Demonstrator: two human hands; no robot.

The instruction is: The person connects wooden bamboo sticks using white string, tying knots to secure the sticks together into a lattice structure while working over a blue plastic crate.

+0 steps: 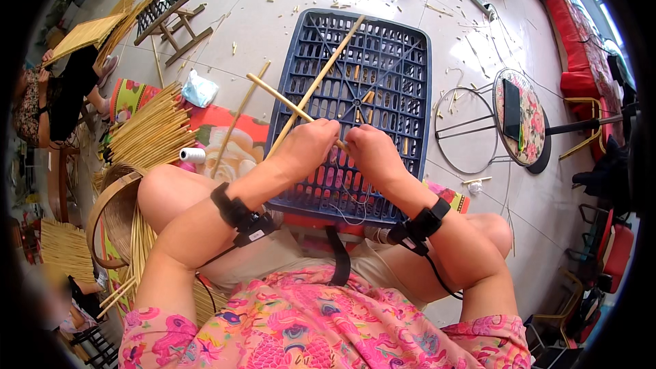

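My left hand (311,145) is closed around a pale straw-coloured stalk (280,98), which slants up to the left out of the grip. The stalk's near end shows between my hands and meets the pinched fingers of my right hand (372,152). A thin white thread (353,221) hangs in loops below them; which fingers hold it is hidden. Under my hands stands a dark blue plastic crate (420,96), bottom up, with slots in its surface. A longer stalk (331,61) lies slanting across it, passing behind my left hand. Short cut stalk pieces (369,98) lie in the slots.
At left are a stalk bundle (154,130), a white thread spool (193,155), a white plastic packet (199,89) and a round basket (102,215). A floral stool (533,116) holding a black phone (510,109) is at right. Another person (75,89) sits far left.
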